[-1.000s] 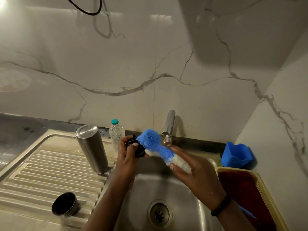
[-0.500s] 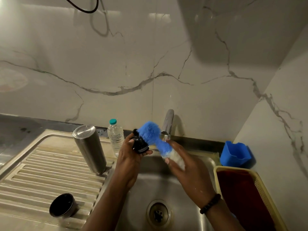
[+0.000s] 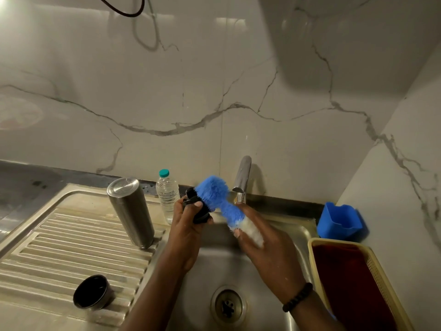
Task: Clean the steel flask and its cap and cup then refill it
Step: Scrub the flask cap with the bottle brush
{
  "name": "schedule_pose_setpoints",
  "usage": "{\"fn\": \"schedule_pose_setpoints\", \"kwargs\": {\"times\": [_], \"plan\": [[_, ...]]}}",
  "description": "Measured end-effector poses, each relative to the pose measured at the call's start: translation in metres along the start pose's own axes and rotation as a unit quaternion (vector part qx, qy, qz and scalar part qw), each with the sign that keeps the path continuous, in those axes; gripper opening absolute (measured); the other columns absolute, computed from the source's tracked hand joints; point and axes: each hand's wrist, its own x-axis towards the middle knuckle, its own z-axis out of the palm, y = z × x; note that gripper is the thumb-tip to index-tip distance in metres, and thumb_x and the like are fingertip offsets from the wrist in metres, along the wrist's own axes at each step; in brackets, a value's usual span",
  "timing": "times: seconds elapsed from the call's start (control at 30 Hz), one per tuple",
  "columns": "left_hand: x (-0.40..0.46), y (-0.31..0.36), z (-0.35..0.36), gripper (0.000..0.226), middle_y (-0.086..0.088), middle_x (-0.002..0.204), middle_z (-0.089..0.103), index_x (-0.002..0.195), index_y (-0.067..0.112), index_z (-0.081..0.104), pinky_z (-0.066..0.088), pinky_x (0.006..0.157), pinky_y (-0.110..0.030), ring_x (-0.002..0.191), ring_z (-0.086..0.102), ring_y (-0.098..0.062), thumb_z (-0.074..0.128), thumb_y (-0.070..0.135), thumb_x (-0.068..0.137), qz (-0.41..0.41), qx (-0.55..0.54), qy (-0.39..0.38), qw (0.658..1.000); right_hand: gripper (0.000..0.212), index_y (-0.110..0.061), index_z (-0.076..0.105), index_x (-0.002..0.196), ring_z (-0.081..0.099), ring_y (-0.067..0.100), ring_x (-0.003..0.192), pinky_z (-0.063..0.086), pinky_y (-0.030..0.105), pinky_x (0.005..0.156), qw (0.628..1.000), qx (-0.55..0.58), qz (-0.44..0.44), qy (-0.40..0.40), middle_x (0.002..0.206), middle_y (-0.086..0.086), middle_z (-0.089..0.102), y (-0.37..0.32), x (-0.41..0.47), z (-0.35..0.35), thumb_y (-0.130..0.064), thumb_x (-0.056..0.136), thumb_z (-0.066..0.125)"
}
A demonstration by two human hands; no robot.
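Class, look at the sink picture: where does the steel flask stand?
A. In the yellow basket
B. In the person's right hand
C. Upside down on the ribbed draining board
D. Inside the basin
C: the steel flask stands upside down on the draining board, beside the water bottle.

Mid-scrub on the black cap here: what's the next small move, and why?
Probably turn the black flask cap a little in the left hand and keep working the blue bristle brush against it. The right hand holds the brush at its white end, the bristles sit on one side of the cap only, and no water shows at the steel tap.
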Motion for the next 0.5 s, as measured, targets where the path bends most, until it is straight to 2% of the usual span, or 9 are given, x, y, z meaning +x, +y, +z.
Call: {"fn": "schedule_pose_setpoints", "kwargs": {"times": [0.07, 0.17, 0.23, 0.3, 0.4, 0.47, 0.5], "plan": [[0.001, -0.002, -0.002, 0.044, -0.011, 0.113, 0.061, 0.122, 0.016, 0.050, 0.053, 0.065, -0.028, 0.084, 0.066, -0.016, 0.056, 0.020, 0.079, 0.003, -0.013, -0.014, 1.000, 0.053, -0.068, 0.034, 0.132, 0.064, -0.004, 0.098, 0.056, 0.025, 0.081, 1.000, 0.009, 0.011, 0.018, 0.109, -0.024, 0.066, 0.004, 0.001, -0.001, -0.051, 0.088, 0.058], [0.000, -0.002, 0.000, 0.041, -0.007, 0.107, 0.064, 0.120, 0.016, 0.052, 0.053, 0.066, -0.029, 0.085, 0.064, -0.017, 0.054, 0.020, 0.079, 0.006, -0.012, -0.023, 1.000, 0.053, -0.067, 0.036, 0.131, 0.061, -0.008, 0.104, 0.051, 0.013, 0.084, 0.999, 0.030, 0.008, 0.006, 0.114, -0.032, 0.062, 0.003, -0.003, -0.001, -0.047, 0.088, 0.061], [0.002, -0.002, 0.000, 0.038, -0.007, 0.105, 0.065, 0.118, 0.013, 0.054, 0.056, 0.065, -0.026, 0.087, 0.064, -0.016, 0.053, 0.021, 0.080, 0.015, -0.023, -0.013, 1.000, 0.057, -0.066, 0.038, 0.132, 0.061, -0.008, 0.105, 0.050, 0.010, 0.082, 0.999, 0.031, 0.020, -0.021, 0.115, -0.031, 0.062, 0.003, -0.008, 0.001, -0.039, 0.089, 0.066], [0.001, -0.002, 0.000, 0.034, -0.007, 0.102, 0.068, 0.115, 0.013, 0.057, 0.057, 0.066, -0.026, 0.089, 0.065, -0.017, 0.053, 0.021, 0.082, 0.013, -0.035, -0.001, 0.999, 0.057, -0.060, 0.042, 0.134, 0.062, -0.005, 0.104, 0.051, 0.013, 0.082, 0.998, 0.038, 0.030, -0.028, 0.115, -0.026, 0.064, 0.007, -0.012, -0.001, -0.035, 0.089, 0.069], [-0.004, 0.001, 0.004, 0.018, -0.004, 0.096, 0.072, 0.109, 0.015, 0.059, 0.056, 0.067, -0.028, 0.087, 0.066, -0.016, 0.045, 0.015, 0.099, 0.006, -0.034, -0.019, 0.999, 0.057, -0.056, 0.044, 0.135, 0.062, -0.004, 0.104, 0.053, 0.015, 0.082, 0.998, 0.038, 0.033, -0.025, 0.115, -0.024, 0.065, 0.009, -0.012, -0.003, -0.033, 0.089, 0.069], [-0.004, 0.001, 0.006, 0.022, -0.004, 0.094, 0.072, 0.107, 0.014, 0.059, 0.056, 0.068, -0.029, 0.087, 0.067, -0.016, 0.039, 0.015, 0.099, 0.001, -0.027, -0.022, 0.999, 0.057, -0.058, 0.041, 0.135, 0.061, -0.005, 0.105, 0.053, 0.016, 0.084, 0.998, 0.033, 0.036, -0.028, 0.116, -0.023, 0.065, 0.009, -0.011, 0.000, -0.035, 0.091, 0.066], [-0.004, 0.001, 0.007, 0.019, -0.006, 0.097, 0.072, 0.108, 0.013, 0.059, 0.058, 0.068, -0.029, 0.087, 0.067, -0.017, 0.043, 0.019, 0.098, -0.002, -0.029, -0.022, 0.999, 0.056, -0.059, 0.038, 0.136, 0.061, -0.006, 0.104, 0.054, 0.019, 0.085, 0.999, 0.024, 0.040, -0.026, 0.116, -0.022, 0.065, 0.009, -0.008, 0.001, -0.038, 0.091, 0.064]]}}
